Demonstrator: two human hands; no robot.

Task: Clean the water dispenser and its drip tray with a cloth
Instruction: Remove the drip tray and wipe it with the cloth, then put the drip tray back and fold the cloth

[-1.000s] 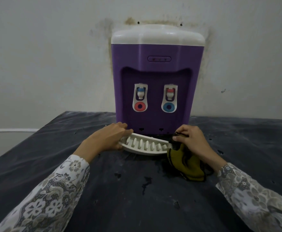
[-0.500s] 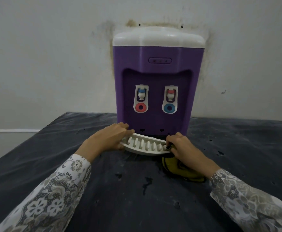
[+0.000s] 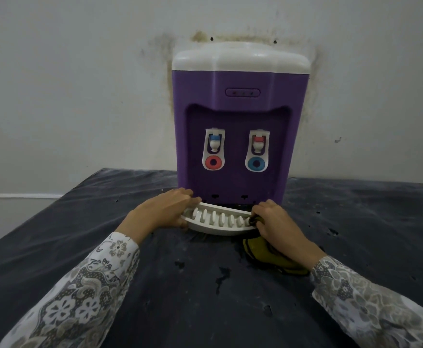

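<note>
A dark table [image 3: 105,247] with a dusty, scuffed top and small wet blotches near the middle stands against a stained pale wall. A purple water dispenser [image 3: 238,116] with a white top stands on it at the far edge. A yellow-green cloth [image 3: 268,254] lies on the table just in front of the dispenser, to the right

Purple dispenser [image 3: 238,116] w/ white lid [image 3: 240,57], white tray [image 3: 220,228], mustard cloth [image 3: 265,254] (floral grey-white sleeves [image 3: 85,295]).

One dispenser [image 3: 238,101], two taps [image 3: 214,143], one tray [image 3: 218,228], one cloth [image 3: 263,252]
</note>
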